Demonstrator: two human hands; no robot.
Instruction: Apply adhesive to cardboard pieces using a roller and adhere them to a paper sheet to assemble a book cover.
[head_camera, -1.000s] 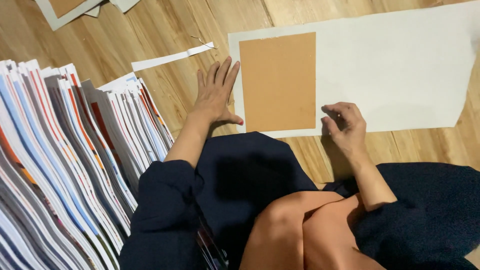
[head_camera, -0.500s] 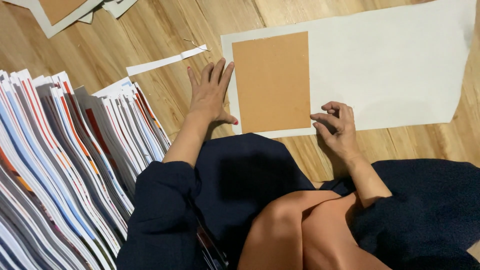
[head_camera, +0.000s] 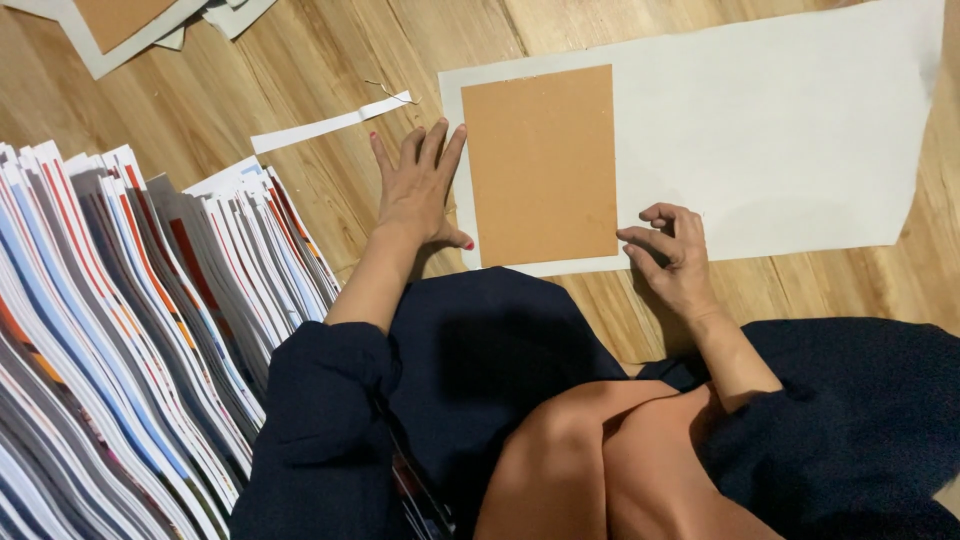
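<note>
Change: the brown card (head_camera: 540, 165) looks about the same as a moment ago on the white sheet (head_camera: 780, 150). Both hands have stayed by it, so it is being held steady.
Left hand (head_camera: 420, 190): flat, fingers spread, holding nothing, pressing the floor (head_camera: 330, 60) just left of the card, at the sheet's edge.
Right hand (head_camera: 675, 250): fingers curled at the card's lower right corner; I cannot tell if it pinches anything.
Count: one brown card, one white sheet, one paper strip (head_camera: 330, 125) left of the card, many books (head_camera: 120, 330) far left.
</note>
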